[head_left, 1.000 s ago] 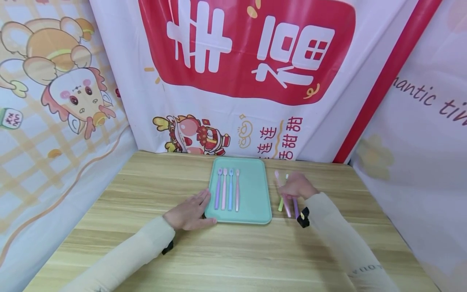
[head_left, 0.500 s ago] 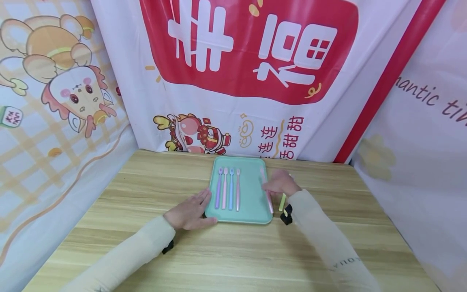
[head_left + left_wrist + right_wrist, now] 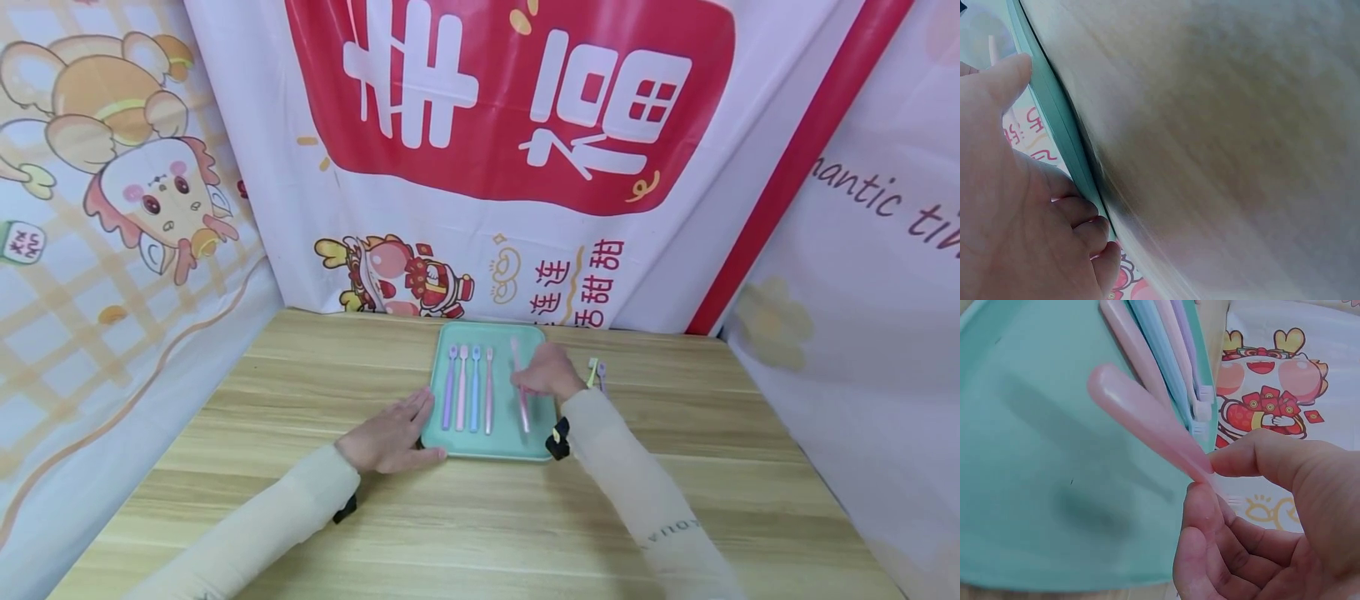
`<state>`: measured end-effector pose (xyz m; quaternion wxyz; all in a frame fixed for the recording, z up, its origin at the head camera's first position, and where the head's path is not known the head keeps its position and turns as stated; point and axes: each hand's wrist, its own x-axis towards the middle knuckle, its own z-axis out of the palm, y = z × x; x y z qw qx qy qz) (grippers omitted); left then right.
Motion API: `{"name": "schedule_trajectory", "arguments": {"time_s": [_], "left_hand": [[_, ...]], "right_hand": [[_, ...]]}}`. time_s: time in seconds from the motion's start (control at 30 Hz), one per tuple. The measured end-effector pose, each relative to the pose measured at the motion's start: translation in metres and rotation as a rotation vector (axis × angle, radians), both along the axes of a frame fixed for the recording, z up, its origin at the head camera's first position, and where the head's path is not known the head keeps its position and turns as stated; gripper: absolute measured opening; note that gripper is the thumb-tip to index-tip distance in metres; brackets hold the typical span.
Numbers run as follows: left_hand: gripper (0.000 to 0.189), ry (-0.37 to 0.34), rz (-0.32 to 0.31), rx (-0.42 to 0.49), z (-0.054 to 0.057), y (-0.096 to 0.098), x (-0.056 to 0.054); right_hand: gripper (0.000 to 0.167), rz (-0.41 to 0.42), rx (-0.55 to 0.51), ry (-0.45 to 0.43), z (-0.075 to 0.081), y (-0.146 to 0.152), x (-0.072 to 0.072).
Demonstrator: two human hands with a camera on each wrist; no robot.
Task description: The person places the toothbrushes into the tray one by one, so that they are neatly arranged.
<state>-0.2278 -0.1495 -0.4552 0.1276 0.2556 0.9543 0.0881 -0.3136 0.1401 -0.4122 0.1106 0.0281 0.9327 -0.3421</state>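
A mint-green rectangular tray with rounded corners and a raised rim is placed on a light wood-grain table. A slim, glossy pink toothbrush is held by the right hand above the right part of the tray. Its handle is pinched between thumb and fingertips; its head is directed toward the tray's far side, its handle end toward the near side. In the right wrist view, the handle end is seen raised from the tray's surface, on which a shadow is cast.

The left hand is rested against the tray's left side at the near corner. Its fingers are extended, with the thumb spread apart from them.

On the tray's left half, four toothbrushes are laid side by side, heads toward the far side. From the left, a purple toothbrush, a pale pink toothbrush, a light blue toothbrush and a deeper pink toothbrush are noted.

To the right of the tray, a yellow-green toothbrush with a whitish head and a violet toothbrush are partly hidden by the right arm. Behind the tray, a white banner with a red panel is hung.
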Motion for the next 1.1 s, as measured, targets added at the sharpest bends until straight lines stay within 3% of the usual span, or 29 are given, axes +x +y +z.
{"name": "schedule_trajectory", "arguments": {"time_s": [0.27, 0.67, 1.1], "left_hand": [[0.101, -0.001, 0.005, 0.001, -0.002, -0.001, 0.000], [0.100, -0.005, 0.007, 0.010, -0.003, -0.001, 0.000], [0.100, 0.003, -0.007, 0.015, -0.003, -0.001, -0.002]], "right_hand": [[0.012, -0.042, -0.068, -0.026, -0.007, -0.012, -0.003], [0.016, -0.101, -0.054, -0.040, -0.021, -0.017, -0.014], [0.014, -0.083, -0.002, -0.036, -0.034, -0.023, -0.016]]}}
